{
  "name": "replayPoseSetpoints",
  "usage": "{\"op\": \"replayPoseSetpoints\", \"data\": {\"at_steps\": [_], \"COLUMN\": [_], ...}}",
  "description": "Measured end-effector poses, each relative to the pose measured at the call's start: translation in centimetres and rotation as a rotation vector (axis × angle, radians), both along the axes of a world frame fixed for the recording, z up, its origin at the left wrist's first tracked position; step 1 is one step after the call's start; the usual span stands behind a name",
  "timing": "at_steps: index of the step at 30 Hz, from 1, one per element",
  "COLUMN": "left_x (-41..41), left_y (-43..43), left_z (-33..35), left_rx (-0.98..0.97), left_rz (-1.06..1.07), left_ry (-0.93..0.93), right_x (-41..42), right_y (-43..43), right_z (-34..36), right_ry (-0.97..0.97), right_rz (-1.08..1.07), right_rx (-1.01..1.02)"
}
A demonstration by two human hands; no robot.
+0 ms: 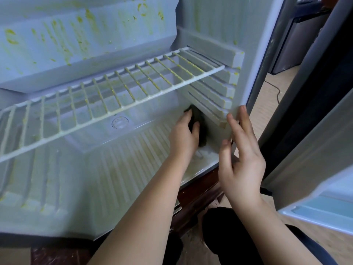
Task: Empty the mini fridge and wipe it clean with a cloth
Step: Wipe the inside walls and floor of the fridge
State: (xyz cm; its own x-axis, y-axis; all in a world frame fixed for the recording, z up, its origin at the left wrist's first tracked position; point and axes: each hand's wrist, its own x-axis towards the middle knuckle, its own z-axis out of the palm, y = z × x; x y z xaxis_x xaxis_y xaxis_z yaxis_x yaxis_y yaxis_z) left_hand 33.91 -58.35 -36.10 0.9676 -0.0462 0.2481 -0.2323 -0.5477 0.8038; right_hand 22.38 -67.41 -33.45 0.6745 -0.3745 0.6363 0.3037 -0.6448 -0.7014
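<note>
left hand (pixel 183 133) is clamping its fingers on dark cloth (pixel 201 119) against mini fridge (pixel 248 54) wall; right hand (pixel 242 161) is holding fingers straight, apart, tips touching the wall's front edge.

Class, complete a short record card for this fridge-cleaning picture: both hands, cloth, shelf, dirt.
mini fridge: door open, no food visible
left hand: grips cloth, low inside
cloth: dark, against right inner wall
right hand: open, fingers straight, by front right edge
wire shelf: in place, bare, flecked yellow-green
stains: yellow-green smears on upper inner surfaces
</note>
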Motion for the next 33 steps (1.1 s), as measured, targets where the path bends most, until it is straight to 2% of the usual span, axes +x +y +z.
{"op": "replayPoseSetpoints", "data": {"at_steps": [6,11,15,18,20,22,24,26,30,33], "left_x": [0.1,-3.6,-5.3,-6.2,-7.0,-7.7,-8.1,-9.0,-11.7,-12.6], "left_y": [-0.3,-0.2,-0.1,0.3,0.7,1.1,1.3,1.5,2.4,3.4], "left_z": [0.2,1.9,2.9,3.6,4.2,5.0,6.2,7.7,10.6,11.5], "left_rx": [0.001,-0.003,-0.22,-0.342,-0.377,-0.292,-0.029,0.211,0.285,0.33], "left_rz": [-0.014,-0.092,-0.073,-0.095,-0.151,-0.231,-0.283,-0.233,-0.091,-0.066], "left_ry": [0.0,0.023,0.198,0.373,0.47,0.485,0.312,-0.005,-0.648,-0.892], "right_x": [0.1,-0.5,-1.4,-2.3,-2.6,-2.4,-2.1,-1.8,-1.6,-1.4], "right_y": [-0.1,0.5,1.0,1.3,1.2,0.7,0.4,0.8,2.1,2.1], "right_z": [-0.2,-0.5,-2.0,-2.8,-2.9,-2.6,-2.1,-1.8,-1.0,-0.7], "right_ry": [-0.029,-0.021,0.085,0.243,0.267,0.227,0.178,0.112,-0.039,-0.098], "right_rz": [0.024,0.017,-0.005,-0.028,-0.013,-0.038,-0.078,-0.119,-0.176,-0.203], "right_rx": [-0.006,0.105,0.125,0.026,-0.022,0.008,0.083,0.137,0.127,0.143]}}
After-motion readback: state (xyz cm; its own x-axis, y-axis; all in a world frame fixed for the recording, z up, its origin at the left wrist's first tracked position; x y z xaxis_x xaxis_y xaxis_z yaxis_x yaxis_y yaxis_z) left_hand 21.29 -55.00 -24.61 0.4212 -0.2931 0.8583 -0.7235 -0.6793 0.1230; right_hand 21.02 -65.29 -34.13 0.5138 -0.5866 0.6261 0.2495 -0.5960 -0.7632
